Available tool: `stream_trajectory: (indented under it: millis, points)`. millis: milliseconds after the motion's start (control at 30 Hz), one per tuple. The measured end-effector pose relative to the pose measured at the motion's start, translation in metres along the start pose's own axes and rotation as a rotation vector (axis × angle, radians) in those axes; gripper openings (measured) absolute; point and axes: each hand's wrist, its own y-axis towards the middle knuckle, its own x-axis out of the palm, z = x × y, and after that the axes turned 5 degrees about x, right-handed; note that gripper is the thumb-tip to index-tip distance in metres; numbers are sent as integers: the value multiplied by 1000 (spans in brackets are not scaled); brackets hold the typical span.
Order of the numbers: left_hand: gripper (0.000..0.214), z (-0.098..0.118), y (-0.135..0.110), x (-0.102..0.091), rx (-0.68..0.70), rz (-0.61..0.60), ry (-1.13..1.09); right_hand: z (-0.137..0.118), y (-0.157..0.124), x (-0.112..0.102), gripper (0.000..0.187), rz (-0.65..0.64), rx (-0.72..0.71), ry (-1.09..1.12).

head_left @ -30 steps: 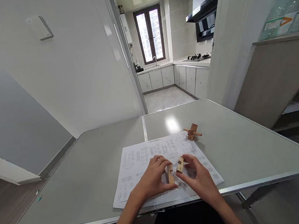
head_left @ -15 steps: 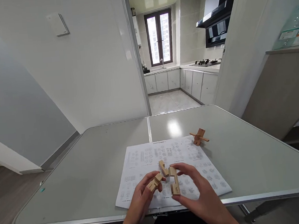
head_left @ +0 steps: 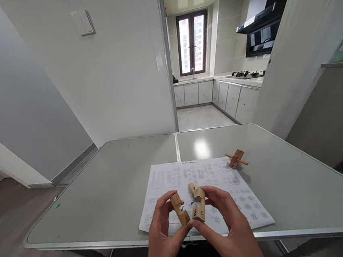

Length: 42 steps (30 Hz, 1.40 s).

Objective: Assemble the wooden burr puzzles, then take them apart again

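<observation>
Pinching one pale notched block in each grip, thumb at the near end, fingers at the far end: left block (head_left: 177, 206) in the left hand (head_left: 163, 226), right block (head_left: 203, 203) in the right hand (head_left: 230, 217). Has both thumb tips close together at 6 o'clock on a clock centred between the hands, 12 pointing away. Faces a grey-green table (head_left: 111, 191) trimmed in metal, with the near edge running across 6 o'clock under the wrists and rounded far corners around 10 and 1. Finds a broad stretch of tabletop for sideways moving toward 9, another toward 3, and only a thin strip toward 6. Has next in size a white printed sheet (head_left: 245, 202) spread beneath the blocks, stopping just short of the near edge at 8 and 4. Between 1 and 2, by the sheet's far right corner, shows a reddish-brown wooden piece (head_left: 237, 155) crossed by a thin stick (head_left: 244, 162), tilted, well apart from the fingers. Holds the two notches face to face across a narrow gap, left block slanting from 11 to 5, right block from 1 to 7. Just past the right block at 12, shows a third block (head_left: 191, 187) lying on the sheet, partly hidden. By the table's left edge, between 9 and 10, shows a small teal bit (head_left: 56, 205).
</observation>
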Motion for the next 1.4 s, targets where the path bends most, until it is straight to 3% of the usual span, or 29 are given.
stream_trajectory:
  millis: [133,300,467,633,867,1000,1133,1233,1400]
  points:
    - [54,-2,-9,6,183,121,135,2,-8,19,54,88,-9,-1]
    - [58,-4,-13,12,350,137,205,7,-10,25,59,19,-6,-48]
    - [60,1,-12,17,470,88,308,7,-8,20,62,-3,14,-44]
    - [63,5,-12,21,486,106,353,3,-8,20,61,-10,31,-37]
    - [58,7,-17,30,327,197,237,-2,-10,31,55,38,47,29]
    - [55,17,-19,47,101,324,163,-6,-10,35,55,49,187,76]
    - [60,20,-18,55,-41,366,51,-5,-5,30,71,-42,287,63]
    - [65,9,-14,46,-93,363,-40,3,4,20,71,-76,214,32]
    - [70,-11,-3,21,-208,382,-144,28,28,3,37,-8,145,-65]
